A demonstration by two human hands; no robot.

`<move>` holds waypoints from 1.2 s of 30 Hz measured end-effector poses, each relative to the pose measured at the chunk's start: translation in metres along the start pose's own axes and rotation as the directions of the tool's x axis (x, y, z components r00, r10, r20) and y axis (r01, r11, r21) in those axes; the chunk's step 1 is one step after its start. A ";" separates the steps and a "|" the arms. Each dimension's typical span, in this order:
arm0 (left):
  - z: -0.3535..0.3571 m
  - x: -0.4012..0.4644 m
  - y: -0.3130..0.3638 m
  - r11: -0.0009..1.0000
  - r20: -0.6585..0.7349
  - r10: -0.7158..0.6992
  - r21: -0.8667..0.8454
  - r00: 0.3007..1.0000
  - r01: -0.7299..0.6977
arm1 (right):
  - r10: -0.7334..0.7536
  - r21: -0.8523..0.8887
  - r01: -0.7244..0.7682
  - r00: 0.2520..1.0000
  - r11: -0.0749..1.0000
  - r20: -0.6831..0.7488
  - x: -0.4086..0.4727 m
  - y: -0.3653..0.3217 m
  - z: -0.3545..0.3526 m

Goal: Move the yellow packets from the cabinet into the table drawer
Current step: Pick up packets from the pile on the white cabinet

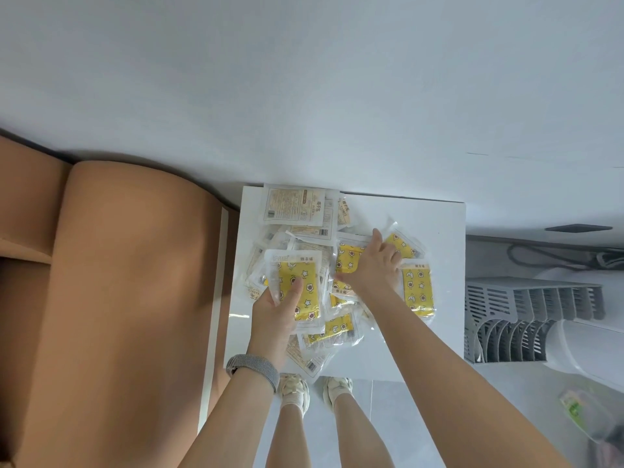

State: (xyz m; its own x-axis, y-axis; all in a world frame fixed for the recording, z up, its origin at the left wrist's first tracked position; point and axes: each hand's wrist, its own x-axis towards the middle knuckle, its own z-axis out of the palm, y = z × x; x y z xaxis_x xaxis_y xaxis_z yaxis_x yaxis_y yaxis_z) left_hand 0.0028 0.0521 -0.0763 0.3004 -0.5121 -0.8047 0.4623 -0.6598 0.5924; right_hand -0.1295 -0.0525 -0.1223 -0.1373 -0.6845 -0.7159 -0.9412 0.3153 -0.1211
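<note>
My left hand [277,307] grips one yellow packet [300,288]; my right hand [371,265] presses flat on the pile [337,329] beneath. I am gathering them on the white surface [439,224]; next I should probably grasp more.

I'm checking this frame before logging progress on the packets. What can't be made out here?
- Packet count: in the head view the pile of packets overlaps, and both hands cover part of it.
- Packets under the right hand: the hand hides how many it touches.
- Back of the packet held in the left hand: faces away.
- Packet print: too small to read.
- Cabinet and drawer: neither can be identified.
</note>
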 end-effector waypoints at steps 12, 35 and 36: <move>-0.003 0.001 -0.007 0.998 -0.033 -0.046 -0.037 0.998 0.045 | 0.024 -0.202 -0.019 0.999 0.979 0.026 0.012 -0.005 -0.007; 0.016 -0.012 0.007 0.999 0.046 -0.044 -0.012 0.998 0.045 | -0.115 0.854 0.141 0.989 0.500 -0.095 -0.098 0.046 -0.033; 0.019 -0.015 0.007 0.998 0.069 -0.063 -0.007 0.996 0.063 | -0.134 0.907 0.092 0.990 0.412 -0.039 -0.103 0.043 -0.032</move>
State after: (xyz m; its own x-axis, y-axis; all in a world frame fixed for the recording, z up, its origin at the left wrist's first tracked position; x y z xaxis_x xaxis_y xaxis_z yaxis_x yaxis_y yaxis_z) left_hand -0.0141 0.0442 -0.0596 0.2124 -0.5064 -0.8357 0.4859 -0.6872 0.5400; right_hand -0.1661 0.0106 -0.0316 -0.0215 -0.7458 -0.6658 -0.1206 0.6631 -0.7388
